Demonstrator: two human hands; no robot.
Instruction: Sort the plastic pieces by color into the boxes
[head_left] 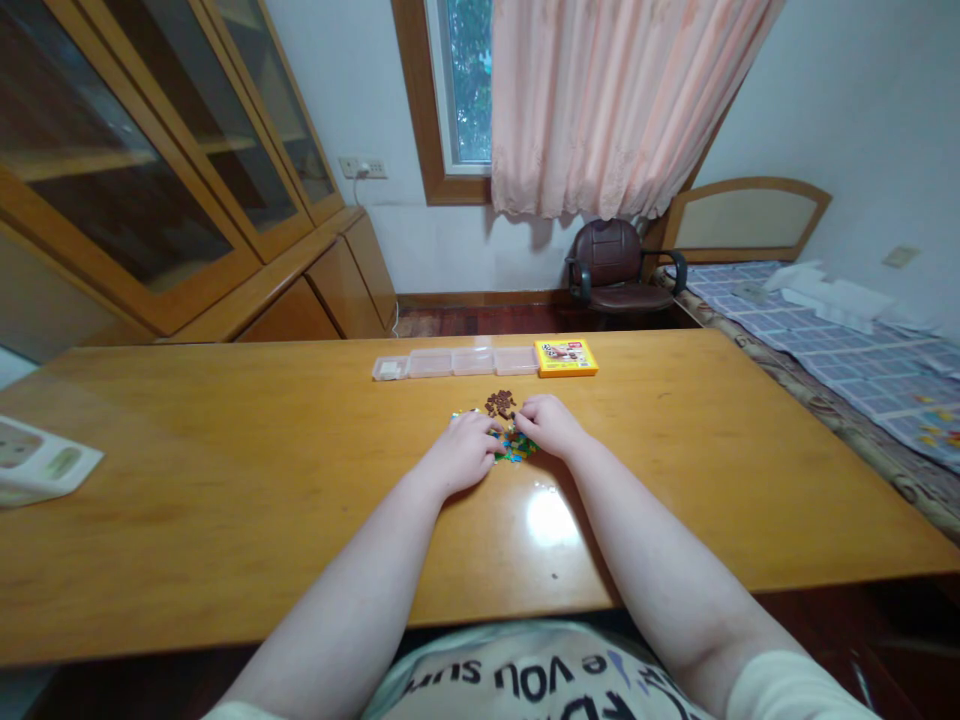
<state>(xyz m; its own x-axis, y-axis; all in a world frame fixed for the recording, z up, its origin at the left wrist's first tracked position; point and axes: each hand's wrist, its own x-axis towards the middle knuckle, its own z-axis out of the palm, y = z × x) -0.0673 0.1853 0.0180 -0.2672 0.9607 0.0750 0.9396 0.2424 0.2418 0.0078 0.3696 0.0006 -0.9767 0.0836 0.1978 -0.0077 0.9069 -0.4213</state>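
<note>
A small heap of mixed building bricks (pixel 516 447), mostly green, blue and yellow, lies on the table between my hands. My left hand (pixel 466 450) rests at the heap's left side, its fingers apart and touching the pieces. Bent over the right side of the heap, my right hand (pixel 553 425) has its fingers drawn together at the tips; anything between them is too small to make out. Just beyond the heap is a separate cluster of brown bricks (pixel 500 403). A few light pieces show beside my left hand, partly covered by it.
Along the wooden table's (pixel 225 480) far side stand a row of clear plastic compartments (pixel 472 361) and a yellow box (pixel 566 358). A white object (pixel 45 465) lies at the left edge. Beyond are a brown armchair (pixel 611 262), a bed (pixel 817 340) and a cabinet (pixel 300 290).
</note>
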